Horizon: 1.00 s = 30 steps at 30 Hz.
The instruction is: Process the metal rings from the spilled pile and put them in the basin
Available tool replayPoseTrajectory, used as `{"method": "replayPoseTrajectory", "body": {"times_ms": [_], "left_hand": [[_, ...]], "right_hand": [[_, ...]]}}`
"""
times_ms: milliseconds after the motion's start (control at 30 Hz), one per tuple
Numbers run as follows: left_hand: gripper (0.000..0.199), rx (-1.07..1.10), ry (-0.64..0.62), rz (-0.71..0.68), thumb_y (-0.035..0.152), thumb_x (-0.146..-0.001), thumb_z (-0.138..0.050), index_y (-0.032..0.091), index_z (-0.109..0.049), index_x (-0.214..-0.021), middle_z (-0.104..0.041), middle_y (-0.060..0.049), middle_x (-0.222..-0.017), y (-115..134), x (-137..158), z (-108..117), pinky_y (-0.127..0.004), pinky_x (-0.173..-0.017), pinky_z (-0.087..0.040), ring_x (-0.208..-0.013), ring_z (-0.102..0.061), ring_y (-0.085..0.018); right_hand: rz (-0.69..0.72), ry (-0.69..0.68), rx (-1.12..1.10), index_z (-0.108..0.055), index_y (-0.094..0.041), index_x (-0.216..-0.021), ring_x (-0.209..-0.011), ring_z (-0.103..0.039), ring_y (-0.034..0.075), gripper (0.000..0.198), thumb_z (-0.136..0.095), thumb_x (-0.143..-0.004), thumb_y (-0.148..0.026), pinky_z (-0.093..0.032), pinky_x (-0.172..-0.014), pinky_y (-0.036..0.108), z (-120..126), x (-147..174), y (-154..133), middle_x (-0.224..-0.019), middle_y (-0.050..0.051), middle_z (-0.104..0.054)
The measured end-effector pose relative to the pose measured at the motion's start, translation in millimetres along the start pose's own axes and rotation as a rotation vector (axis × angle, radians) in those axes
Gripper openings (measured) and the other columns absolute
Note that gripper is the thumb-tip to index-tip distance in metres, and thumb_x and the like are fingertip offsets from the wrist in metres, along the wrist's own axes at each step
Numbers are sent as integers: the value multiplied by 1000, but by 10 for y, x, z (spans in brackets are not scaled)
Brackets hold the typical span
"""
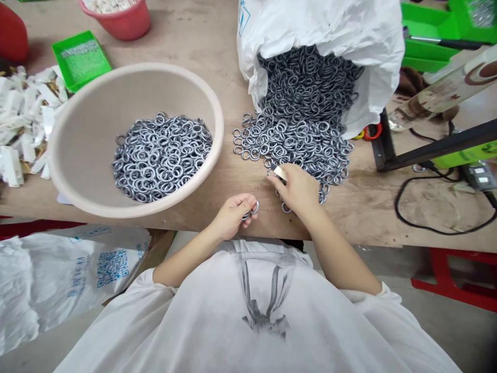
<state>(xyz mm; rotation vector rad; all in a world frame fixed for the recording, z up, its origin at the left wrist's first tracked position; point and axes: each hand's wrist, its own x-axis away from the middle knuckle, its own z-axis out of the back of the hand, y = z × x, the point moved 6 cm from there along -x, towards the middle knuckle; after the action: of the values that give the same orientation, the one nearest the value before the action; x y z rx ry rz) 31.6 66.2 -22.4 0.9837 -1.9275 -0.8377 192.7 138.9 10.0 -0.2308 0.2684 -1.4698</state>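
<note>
My left hand (232, 215) is closed near the table's front edge, pinching a few grey metal rings (255, 207) at its fingertips. To its right, my right hand (302, 190) grips a small cream-coloured tool with a dark tip (279, 173); its exact kind is unclear. That hand hovers over or rests at the near edge of a heap of loose rings (295, 137), and I cannot tell if it touches them. The heap spills out of a white woven sack (322, 26) lying on its side. Left of my hands stands a large beige basin (83, 150) partly filled with similar rings.
White plastic pieces (23, 114) and a green tray (79, 77) lie left of the basin, a pink tub (124, 20) behind it. On the right are a dark metal frame (438, 145), a black cable (399, 202) and green bins (427, 26).
</note>
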Motion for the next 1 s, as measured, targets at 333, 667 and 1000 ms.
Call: {"method": "replayPoseTrajectory", "body": {"times_ms": [333, 667, 1000], "left_hand": [[46, 132, 151, 57, 55, -74, -78, 15, -64, -92, -71, -6, -84, 76, -86, 221, -18, -38, -41, -59, -65, -13], [49, -253, 77, -153, 64, -80, -70, 15, -61, -82, -45, 6, -56, 159, -154, 65, -17, -42, -26, -46, -35, -4], [51, 69, 100, -11, 63, -74, -74, 19, -48, -76, -47, 6, -58, 157, -88, -138, -15, -35, -21, -40, -35, -4]], "right_hand": [[39, -89, 46, -67, -17, -107, -90, -63, 26, 24, -48, -98, -27, -35, -67, 33, -37, -66, -150, -109, 13, -66], [159, -306, -657, -52, -21, -72, -68, -48, 15, 26, -53, -92, -37, -36, -66, 29, 111, 217, -346, -71, -2, -52], [26, -155, -1050, -59, -21, -87, -70, -54, 16, 41, -63, -85, -62, -43, -67, 29, -36, 314, -376, -75, -1, -59]]}}
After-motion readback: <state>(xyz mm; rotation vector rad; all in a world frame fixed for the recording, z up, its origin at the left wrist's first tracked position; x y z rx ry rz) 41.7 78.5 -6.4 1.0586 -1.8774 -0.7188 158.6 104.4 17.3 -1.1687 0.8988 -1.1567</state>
